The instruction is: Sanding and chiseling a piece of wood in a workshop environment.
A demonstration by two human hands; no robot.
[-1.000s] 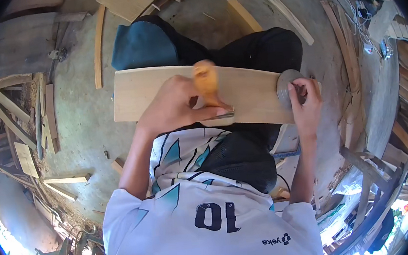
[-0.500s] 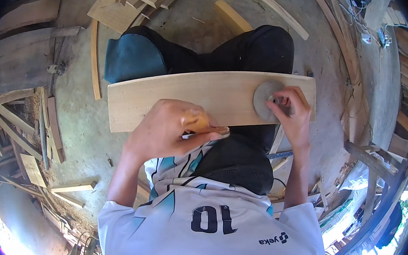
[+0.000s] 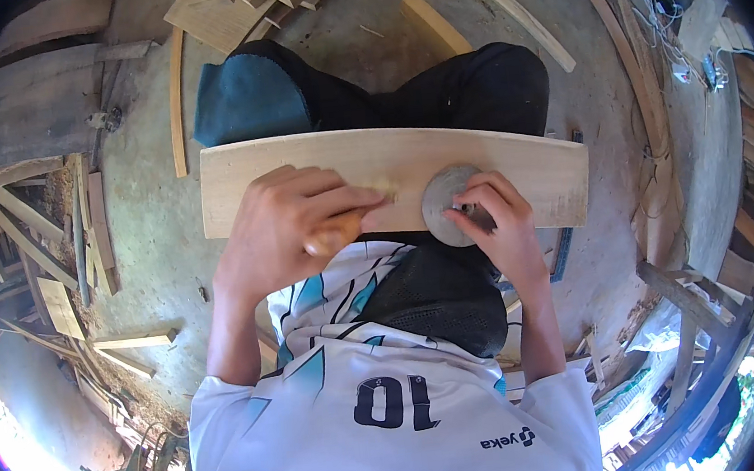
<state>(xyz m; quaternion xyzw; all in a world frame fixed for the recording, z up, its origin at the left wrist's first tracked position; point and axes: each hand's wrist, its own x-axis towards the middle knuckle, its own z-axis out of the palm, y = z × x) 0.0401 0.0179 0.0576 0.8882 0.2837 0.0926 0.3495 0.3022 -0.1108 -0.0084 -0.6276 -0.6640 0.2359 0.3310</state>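
Your left hand (image 3: 289, 212) is closed around an orange-handled tool (image 3: 332, 235), its pale tip pointing toward your right; the grip hides much of it, but it looks like a brush. Your right hand (image 3: 506, 209) pinches a grey disc (image 3: 440, 204) near its middle with thumb and fingers, the broad face tilted up. Between the tool's tip and the disc's rim there is a small gap — they are near, not touching. The wooden plank (image 3: 539, 173) lies crosswise over your legs (image 3: 499, 87), under both hands; the disc reaches past its near edge, and you cannot tell from here whether disc and wood touch.

The step in hand seems to be working with these 2 pieces together over the plank, perhaps brushing the disc or the wood beside it. If so, the next move calls for a steady disc and a light, controlled stroke of the tip — with neither hand visibly clamping the plank, your legs must keep it level.
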